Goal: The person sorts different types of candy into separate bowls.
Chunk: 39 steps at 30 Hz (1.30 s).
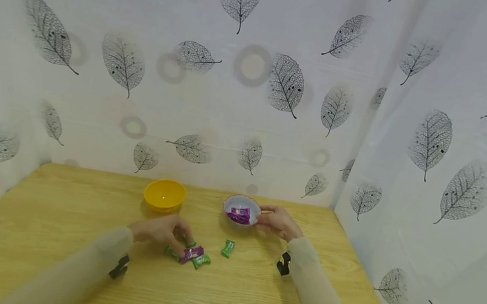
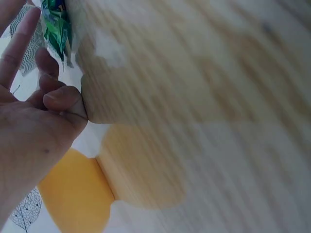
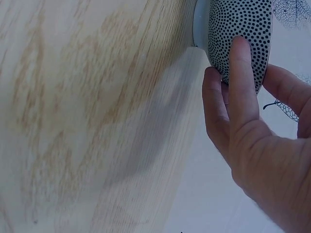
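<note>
My left hand (image 1: 163, 230) is over a small group of wrapped candies, thumb and index finger apart. The thumb is beside a purple candy (image 1: 192, 254), with green candies (image 1: 202, 261) around it. In the left wrist view, the index finger reaches toward a green candy wrapper (image 2: 57, 29) while other fingers bend inward; whether any touch a wrapper is unclear. My right hand (image 1: 279, 222) holds the right side of a small bowl (image 1: 229, 205) containing purple candies (image 1: 239, 216). Its black-dotted outside (image 3: 240, 24) shows in the right wrist view, fingers against the wall.
Behind my left hand stands a yellow bowl (image 1: 164, 195) on the wooden table (image 1: 222, 300). A lone green candy (image 1: 228, 248) lies between the hands. Leaf-patterned white sheeting (image 1: 230, 114) hangs behind the table and along its right side.
</note>
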Each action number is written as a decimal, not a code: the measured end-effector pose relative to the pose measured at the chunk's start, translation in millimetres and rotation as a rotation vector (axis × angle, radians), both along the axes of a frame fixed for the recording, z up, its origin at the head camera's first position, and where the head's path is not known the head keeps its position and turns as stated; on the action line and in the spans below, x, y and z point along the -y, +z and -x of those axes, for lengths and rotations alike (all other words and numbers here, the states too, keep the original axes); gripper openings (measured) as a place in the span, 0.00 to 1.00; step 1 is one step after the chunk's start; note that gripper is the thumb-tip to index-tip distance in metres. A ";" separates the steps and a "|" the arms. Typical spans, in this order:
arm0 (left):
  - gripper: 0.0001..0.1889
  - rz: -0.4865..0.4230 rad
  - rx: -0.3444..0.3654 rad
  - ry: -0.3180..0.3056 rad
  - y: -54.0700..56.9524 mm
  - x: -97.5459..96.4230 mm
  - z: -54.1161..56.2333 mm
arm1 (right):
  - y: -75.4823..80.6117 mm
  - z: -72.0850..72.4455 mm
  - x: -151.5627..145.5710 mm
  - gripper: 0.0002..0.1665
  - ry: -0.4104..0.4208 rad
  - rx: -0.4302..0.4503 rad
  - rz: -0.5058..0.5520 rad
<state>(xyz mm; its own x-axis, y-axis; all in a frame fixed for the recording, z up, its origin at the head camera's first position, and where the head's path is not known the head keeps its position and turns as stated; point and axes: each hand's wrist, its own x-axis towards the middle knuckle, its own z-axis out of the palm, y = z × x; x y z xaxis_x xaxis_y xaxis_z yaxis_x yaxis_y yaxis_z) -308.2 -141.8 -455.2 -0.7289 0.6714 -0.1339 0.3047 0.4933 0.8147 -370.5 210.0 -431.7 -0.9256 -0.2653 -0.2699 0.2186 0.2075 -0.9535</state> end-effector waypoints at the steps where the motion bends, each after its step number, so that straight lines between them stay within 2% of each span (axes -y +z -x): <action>1: 0.14 0.006 -0.003 -0.007 -0.7 -1.0 0.1 | 0.0 -0.2 0.1 0.30 0.000 0.001 0.000; 9: 0.14 0.079 -0.040 0.007 -0.6 -9.9 -1.8 | 1.1 -0.2 -1.0 0.31 -0.006 0.013 0.002; 18: 0.13 0.037 -0.035 0.010 -0.5 -12.9 -1.5 | 0.8 0.1 0.3 0.31 -0.002 0.018 0.004; 25: 0.14 0.126 -0.100 0.005 -3.5 -19.3 1.2 | 2.0 -0.2 0.8 0.30 -0.008 0.017 -0.001; 32: 0.14 0.158 -0.052 0.084 -3.5 -24.6 3.0 | -0.7 1.7 0.3 0.31 0.000 0.002 -0.007; 39: 0.14 0.164 -0.040 0.104 -2.5 -29.8 2.5 | 0.0 2.3 -0.1 0.31 -0.006 0.022 -0.003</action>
<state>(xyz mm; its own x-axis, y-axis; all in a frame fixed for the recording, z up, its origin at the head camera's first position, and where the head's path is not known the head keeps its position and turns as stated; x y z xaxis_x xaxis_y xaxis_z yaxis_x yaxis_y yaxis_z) -310.7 -112.0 -457.7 -0.8000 0.5639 -0.2050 0.2757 0.6490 0.7091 -372.8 210.1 -431.8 -0.9212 -0.2586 -0.2907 0.2406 0.2085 -0.9480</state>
